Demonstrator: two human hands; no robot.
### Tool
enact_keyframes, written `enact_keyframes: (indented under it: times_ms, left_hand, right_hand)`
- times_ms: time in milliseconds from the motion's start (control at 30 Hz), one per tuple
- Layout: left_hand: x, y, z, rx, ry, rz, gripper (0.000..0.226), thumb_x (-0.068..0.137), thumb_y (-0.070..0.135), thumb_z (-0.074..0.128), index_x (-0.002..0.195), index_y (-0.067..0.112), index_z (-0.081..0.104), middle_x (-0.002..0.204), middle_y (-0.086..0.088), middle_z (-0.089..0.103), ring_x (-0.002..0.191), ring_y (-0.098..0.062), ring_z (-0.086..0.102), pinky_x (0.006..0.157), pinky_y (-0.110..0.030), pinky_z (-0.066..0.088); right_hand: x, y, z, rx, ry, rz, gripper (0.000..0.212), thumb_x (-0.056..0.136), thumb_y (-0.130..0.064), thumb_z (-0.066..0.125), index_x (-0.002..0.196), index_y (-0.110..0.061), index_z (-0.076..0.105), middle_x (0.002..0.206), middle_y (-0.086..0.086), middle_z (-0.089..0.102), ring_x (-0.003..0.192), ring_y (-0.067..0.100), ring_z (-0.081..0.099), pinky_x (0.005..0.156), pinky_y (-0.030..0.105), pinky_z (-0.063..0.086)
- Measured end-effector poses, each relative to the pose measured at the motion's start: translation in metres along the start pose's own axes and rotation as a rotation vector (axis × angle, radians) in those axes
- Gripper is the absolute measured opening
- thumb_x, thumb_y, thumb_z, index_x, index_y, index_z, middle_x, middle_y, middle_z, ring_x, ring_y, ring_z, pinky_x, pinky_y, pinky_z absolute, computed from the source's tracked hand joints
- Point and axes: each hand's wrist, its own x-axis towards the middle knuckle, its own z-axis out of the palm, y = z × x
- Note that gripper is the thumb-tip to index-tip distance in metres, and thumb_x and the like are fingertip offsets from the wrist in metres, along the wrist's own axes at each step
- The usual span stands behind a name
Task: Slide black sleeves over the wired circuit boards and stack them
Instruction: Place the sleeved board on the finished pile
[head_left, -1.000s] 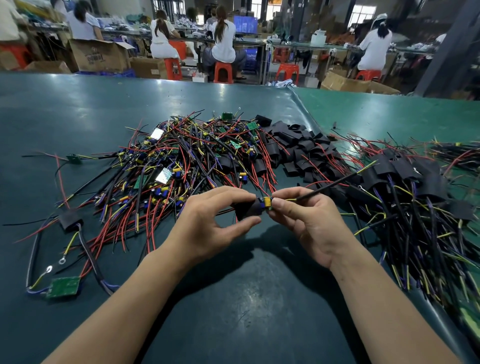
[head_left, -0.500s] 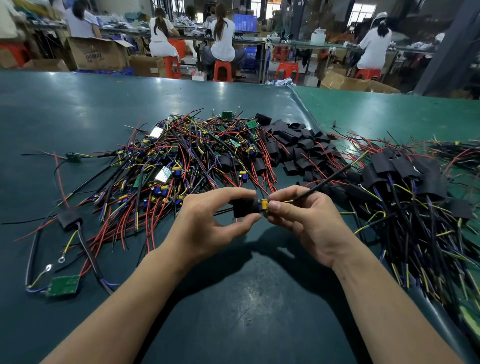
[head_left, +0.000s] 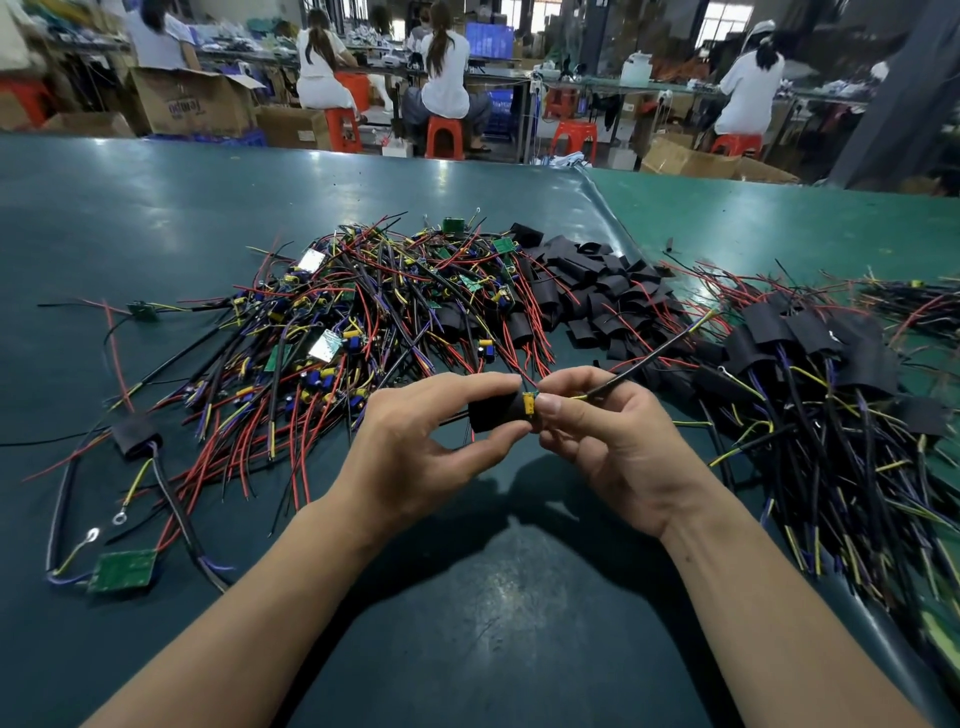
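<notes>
Sleeve (head_left: 496, 411) lies crosswise between my hands: left hand (head_left: 415, 452) pinches it, right hand (head_left: 613, 447) pinches the board's yellow end (head_left: 529, 404) at its right mouth.

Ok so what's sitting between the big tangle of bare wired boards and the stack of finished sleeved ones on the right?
In the head view, a heap of loose empty black sleeves lies between the unsleeved pile and the sleeved stack.
</notes>
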Motion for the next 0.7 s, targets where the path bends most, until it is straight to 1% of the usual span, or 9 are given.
enact_keyframes:
  times_ms: [100, 267, 333, 367, 433, 500, 567, 633, 700]
  left_hand:
    - [0.000, 0.001, 0.001, -0.026, 0.006, -0.008, 0.032, 0.078, 0.016, 0.082, 0.106, 0.003, 0.073, 0.100, -0.003, 0.075, 0.090, -0.010, 0.072, 0.077, -0.034, 0.059]
    - [-0.003, -0.001, 0.004, -0.021, -0.024, -0.016, 0.033, 0.079, 0.018, 0.081, 0.109, 0.005, 0.073, 0.102, -0.001, 0.075, 0.092, -0.006, 0.071, 0.080, -0.030, 0.058]
    - [-0.003, -0.003, 0.005, -0.023, -0.061, -0.034, 0.041, 0.079, 0.022, 0.081, 0.114, 0.005, 0.070, 0.111, -0.002, 0.072, 0.102, -0.009, 0.068, 0.087, -0.033, 0.056]
    - [-0.002, -0.003, 0.004, -0.006, -0.075, -0.047, 0.047, 0.079, 0.026, 0.081, 0.118, 0.004, 0.068, 0.119, -0.005, 0.069, 0.111, -0.013, 0.065, 0.095, -0.036, 0.053]
    - [0.000, -0.005, 0.003, 0.160, -0.004, -0.046, 0.057, 0.078, 0.038, 0.080, 0.121, 0.005, 0.065, 0.126, -0.009, 0.061, 0.119, -0.023, 0.054, 0.104, -0.035, 0.043]
    - [0.002, -0.005, 0.003, 0.330, 0.195, -0.045, 0.050, 0.082, 0.043, 0.077, 0.114, 0.005, 0.069, 0.109, -0.008, 0.063, 0.102, -0.021, 0.052, 0.094, -0.031, 0.041]
    - [0.001, -0.004, 0.004, 0.303, 0.310, -0.124, 0.036, 0.090, 0.038, 0.068, 0.108, 0.006, 0.067, 0.086, -0.003, 0.059, 0.079, -0.015, 0.050, 0.076, -0.031, 0.045]
    - [0.000, 0.000, 0.007, 0.168, 0.270, -0.240, 0.035, 0.093, 0.038, 0.059, 0.112, 0.008, 0.064, 0.082, 0.001, 0.058, 0.068, -0.013, 0.053, 0.067, -0.032, 0.050]
    - [-0.001, 0.003, 0.012, 0.087, 0.192, -0.289, 0.039, 0.093, 0.039, 0.055, 0.116, 0.009, 0.063, 0.092, 0.002, 0.064, 0.074, -0.010, 0.061, 0.072, -0.028, 0.053]
  right_hand:
    - [-0.001, -0.001, 0.000, -0.023, -0.020, -0.028, 0.013, 0.066, -0.005, 0.077, 0.073, -0.016, 0.073, 0.078, 0.007, 0.072, 0.068, 0.015, 0.069, 0.060, 0.022, 0.054]
    - [-0.003, 0.001, 0.003, -0.101, 0.028, -0.075, 0.011, 0.064, -0.007, 0.076, 0.069, -0.015, 0.071, 0.072, 0.006, 0.070, 0.064, 0.014, 0.067, 0.060, 0.022, 0.054]
    - [-0.003, 0.004, 0.006, -0.144, 0.051, -0.094, 0.011, 0.062, -0.011, 0.078, 0.067, -0.018, 0.072, 0.070, 0.005, 0.070, 0.063, 0.014, 0.066, 0.059, 0.021, 0.053]
    - [-0.002, 0.005, 0.008, -0.145, 0.070, -0.105, 0.011, 0.061, -0.011, 0.078, 0.068, -0.018, 0.072, 0.069, 0.004, 0.069, 0.063, 0.014, 0.065, 0.059, 0.022, 0.053]
    - [0.001, 0.009, 0.010, -0.078, 0.136, -0.151, 0.013, 0.062, -0.009, 0.076, 0.073, -0.013, 0.069, 0.068, 0.003, 0.069, 0.064, 0.016, 0.066, 0.061, 0.023, 0.054]
    - [0.004, 0.009, 0.010, -0.056, 0.217, -0.257, 0.017, 0.066, -0.004, 0.075, 0.079, -0.009, 0.066, 0.070, 0.001, 0.070, 0.067, 0.016, 0.068, 0.068, 0.025, 0.056]
    - [0.004, 0.008, 0.009, -0.205, 0.294, -0.409, 0.021, 0.073, 0.005, 0.075, 0.083, -0.012, 0.067, 0.072, -0.002, 0.071, 0.069, 0.014, 0.068, 0.072, 0.024, 0.055]
    - [0.003, 0.010, 0.012, -0.395, 0.314, -0.535, 0.026, 0.079, 0.008, 0.074, 0.087, -0.016, 0.069, 0.076, -0.004, 0.072, 0.072, 0.009, 0.068, 0.072, 0.019, 0.054]
    - [0.001, 0.016, 0.016, -0.525, 0.278, -0.595, 0.025, 0.081, 0.007, 0.073, 0.090, -0.016, 0.069, 0.082, 0.000, 0.071, 0.076, 0.007, 0.068, 0.071, 0.016, 0.052]
